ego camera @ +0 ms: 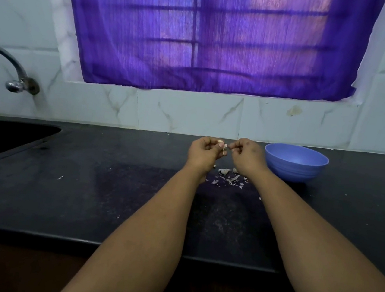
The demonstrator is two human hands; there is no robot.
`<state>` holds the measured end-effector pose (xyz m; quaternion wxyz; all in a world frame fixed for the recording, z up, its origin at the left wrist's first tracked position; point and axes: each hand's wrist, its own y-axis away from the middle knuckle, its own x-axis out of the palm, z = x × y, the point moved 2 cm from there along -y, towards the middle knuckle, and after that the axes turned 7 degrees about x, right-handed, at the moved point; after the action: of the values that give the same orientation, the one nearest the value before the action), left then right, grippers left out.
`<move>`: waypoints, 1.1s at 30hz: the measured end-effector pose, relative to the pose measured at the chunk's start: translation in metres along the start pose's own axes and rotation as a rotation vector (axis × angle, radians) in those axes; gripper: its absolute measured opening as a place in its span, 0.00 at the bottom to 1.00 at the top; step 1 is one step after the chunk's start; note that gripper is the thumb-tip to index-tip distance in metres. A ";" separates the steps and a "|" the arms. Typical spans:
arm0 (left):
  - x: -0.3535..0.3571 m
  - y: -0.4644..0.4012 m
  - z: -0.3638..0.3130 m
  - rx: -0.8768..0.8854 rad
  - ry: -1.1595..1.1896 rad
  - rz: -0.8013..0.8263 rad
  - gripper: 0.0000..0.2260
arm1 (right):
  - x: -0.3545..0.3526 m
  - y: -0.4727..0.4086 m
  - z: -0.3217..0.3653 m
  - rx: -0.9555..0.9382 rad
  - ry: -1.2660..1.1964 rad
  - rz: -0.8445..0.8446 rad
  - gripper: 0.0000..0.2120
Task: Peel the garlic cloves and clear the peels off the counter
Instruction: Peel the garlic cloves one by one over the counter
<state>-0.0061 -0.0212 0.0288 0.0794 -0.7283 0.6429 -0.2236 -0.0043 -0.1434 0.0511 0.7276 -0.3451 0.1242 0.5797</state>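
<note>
A black counter (83, 193) runs below a tiled wall and a purple curtain (212, 39), with a sink (5, 137) at far left. The left hand (204, 153) pinches a clove (221, 141) in its fingertips; its long axis is too small to tell. The right hand (248, 156) pinches a bit of skin beside the clove. Peels (228, 178) lie on the counter under both wrists. A blue bowl (295, 163) stands just right of the right hand.
</note>
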 end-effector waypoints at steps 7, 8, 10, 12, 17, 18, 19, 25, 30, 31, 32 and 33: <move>0.000 0.001 0.001 0.026 -0.086 0.017 0.05 | -0.009 -0.007 -0.013 0.127 -0.040 0.036 0.06; 0.000 0.001 0.001 0.025 -0.094 0.018 0.05 | -0.008 -0.007 -0.012 0.132 -0.057 0.057 0.08; 0.001 0.001 0.000 0.027 -0.111 0.022 0.06 | -0.008 -0.005 -0.012 0.143 -0.116 0.087 0.09; 0.002 0.001 0.000 0.024 -0.127 0.030 0.06 | -0.009 -0.004 -0.012 0.124 -0.183 0.056 0.08; 0.004 0.001 -0.001 -0.010 -0.237 -0.002 0.05 | -0.010 -0.003 -0.006 0.012 -0.253 -0.031 0.06; 0.004 0.001 -0.002 -0.012 -0.261 -0.014 0.06 | -0.008 -0.003 -0.004 -0.001 -0.253 -0.026 0.07; 0.003 0.001 -0.002 -0.013 -0.284 -0.020 0.08 | -0.007 -0.004 -0.003 -0.003 -0.269 -0.010 0.08; 0.004 0.002 -0.004 0.083 -0.334 0.024 0.03 | 0.005 -0.001 0.001 0.003 -0.491 0.089 0.04; 0.002 0.006 -0.010 0.055 -0.275 0.105 0.11 | 0.002 -0.003 -0.006 0.046 -0.638 0.170 0.03; 0.003 0.007 -0.010 0.036 -0.254 0.140 0.12 | 0.002 -0.002 -0.005 0.062 -0.706 0.211 0.03; 0.003 0.008 -0.010 0.023 -0.214 0.173 0.12 | 0.001 -0.001 -0.004 0.072 -0.763 0.248 0.04; 0.004 0.008 -0.010 0.017 -0.163 0.203 0.12 | 0.000 0.000 -0.004 0.084 -0.805 0.278 0.04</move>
<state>-0.0175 -0.0252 0.0351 0.1599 -0.6747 0.7026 -0.1599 -0.0036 -0.1461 0.0487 0.6462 -0.0414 -0.1011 0.7553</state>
